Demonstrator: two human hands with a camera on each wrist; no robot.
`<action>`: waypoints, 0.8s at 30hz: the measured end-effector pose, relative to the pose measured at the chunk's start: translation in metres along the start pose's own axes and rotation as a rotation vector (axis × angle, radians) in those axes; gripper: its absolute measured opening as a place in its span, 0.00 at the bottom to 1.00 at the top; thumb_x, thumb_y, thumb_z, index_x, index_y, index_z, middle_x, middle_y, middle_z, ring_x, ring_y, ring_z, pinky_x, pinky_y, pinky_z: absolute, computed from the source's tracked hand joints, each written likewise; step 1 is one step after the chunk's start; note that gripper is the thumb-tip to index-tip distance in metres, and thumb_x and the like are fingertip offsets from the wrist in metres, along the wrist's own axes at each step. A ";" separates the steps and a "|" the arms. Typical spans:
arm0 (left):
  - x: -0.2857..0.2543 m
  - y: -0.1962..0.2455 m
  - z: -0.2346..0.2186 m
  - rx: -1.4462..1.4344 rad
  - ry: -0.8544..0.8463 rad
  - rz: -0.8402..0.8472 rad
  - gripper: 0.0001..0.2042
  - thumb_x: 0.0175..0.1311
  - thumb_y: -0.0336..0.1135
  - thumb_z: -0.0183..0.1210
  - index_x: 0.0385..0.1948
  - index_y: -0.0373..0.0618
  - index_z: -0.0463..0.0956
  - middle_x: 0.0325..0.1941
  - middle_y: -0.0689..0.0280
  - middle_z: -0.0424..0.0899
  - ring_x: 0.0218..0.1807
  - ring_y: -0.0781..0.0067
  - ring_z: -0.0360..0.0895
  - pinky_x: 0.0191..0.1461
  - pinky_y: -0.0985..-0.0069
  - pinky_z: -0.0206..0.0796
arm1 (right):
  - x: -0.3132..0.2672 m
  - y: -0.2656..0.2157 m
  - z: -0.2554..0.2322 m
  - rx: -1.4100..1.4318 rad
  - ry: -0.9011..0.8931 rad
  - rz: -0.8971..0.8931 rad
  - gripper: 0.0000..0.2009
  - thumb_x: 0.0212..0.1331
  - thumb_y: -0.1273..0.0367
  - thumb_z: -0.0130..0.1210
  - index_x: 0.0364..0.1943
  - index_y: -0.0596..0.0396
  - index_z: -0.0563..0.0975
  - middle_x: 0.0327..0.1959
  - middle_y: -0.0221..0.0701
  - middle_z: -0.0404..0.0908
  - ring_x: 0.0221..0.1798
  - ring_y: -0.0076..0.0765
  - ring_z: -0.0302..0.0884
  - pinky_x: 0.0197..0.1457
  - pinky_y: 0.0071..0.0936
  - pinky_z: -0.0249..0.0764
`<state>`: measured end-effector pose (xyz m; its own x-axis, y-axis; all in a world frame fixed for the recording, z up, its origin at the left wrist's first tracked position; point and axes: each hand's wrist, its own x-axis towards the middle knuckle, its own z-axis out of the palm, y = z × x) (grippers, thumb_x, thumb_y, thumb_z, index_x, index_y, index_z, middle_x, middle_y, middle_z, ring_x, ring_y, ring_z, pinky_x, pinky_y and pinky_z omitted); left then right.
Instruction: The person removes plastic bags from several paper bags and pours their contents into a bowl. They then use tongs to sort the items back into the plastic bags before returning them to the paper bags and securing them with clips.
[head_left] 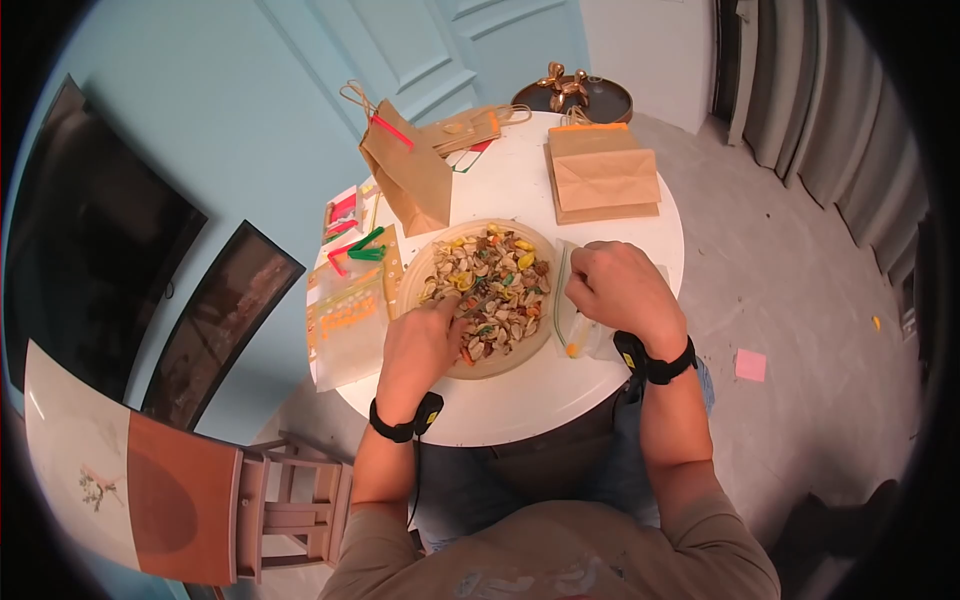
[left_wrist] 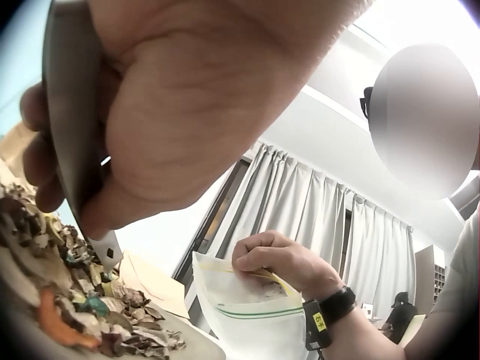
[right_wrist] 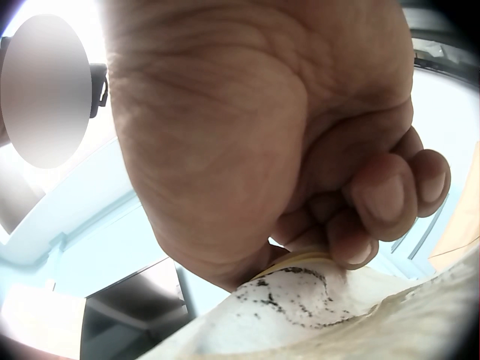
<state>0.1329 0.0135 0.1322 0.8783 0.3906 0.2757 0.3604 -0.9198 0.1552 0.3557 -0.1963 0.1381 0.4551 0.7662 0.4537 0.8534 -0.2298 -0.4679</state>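
In the head view, a round, pale shallow bowl (head_left: 418,268) is heaped with potpourri-like dried bits (head_left: 505,290) in brown, yellow, green and orange. My left hand (head_left: 425,345) reaches over its near left side. In the left wrist view, the thumb and fingers of that hand grip a flat, curved grey metal tool (left_wrist: 75,120), its end with a small hole close over the dried bits. Right of the bowl, my right hand (head_left: 622,287) pinches the rim of a clear zip bag (left_wrist: 255,326). Dark specks cling to the bag's plastic in the right wrist view.
Brown paper bags (head_left: 405,170) stand at the back left, and another paper bag (head_left: 604,180) is at the back right. Green clips (head_left: 368,246) and a bag with orange print (head_left: 350,325) lie left of the bowl. The white table's edge (head_left: 500,430) is near my lap.
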 end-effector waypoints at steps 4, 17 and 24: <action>-0.003 0.013 -0.016 -0.060 0.039 0.009 0.16 0.70 0.35 0.72 0.57 0.43 0.88 0.41 0.48 0.92 0.44 0.41 0.90 0.47 0.52 0.81 | 0.003 0.001 0.003 0.061 -0.035 0.005 0.11 0.59 0.69 0.60 0.25 0.65 0.82 0.28 0.54 0.84 0.36 0.67 0.85 0.45 0.56 0.80; 0.044 0.017 -0.014 -0.165 -0.001 0.015 0.19 0.68 0.38 0.72 0.56 0.39 0.89 0.39 0.46 0.92 0.43 0.40 0.90 0.48 0.52 0.81 | 0.003 0.008 -0.002 0.067 -0.036 0.026 0.11 0.59 0.69 0.60 0.26 0.65 0.83 0.29 0.55 0.84 0.37 0.67 0.85 0.45 0.56 0.80; 0.090 -0.036 0.029 0.046 -0.052 -0.070 0.15 0.69 0.41 0.72 0.48 0.40 0.90 0.40 0.43 0.93 0.47 0.38 0.91 0.52 0.47 0.83 | 0.001 0.012 -0.004 0.076 -0.039 0.025 0.11 0.59 0.69 0.60 0.26 0.65 0.83 0.27 0.55 0.84 0.36 0.67 0.85 0.44 0.56 0.81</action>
<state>0.2085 0.0811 0.1237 0.8649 0.4531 0.2161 0.4349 -0.8913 0.1283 0.3673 -0.2000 0.1361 0.4640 0.7842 0.4119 0.8195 -0.2035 -0.5357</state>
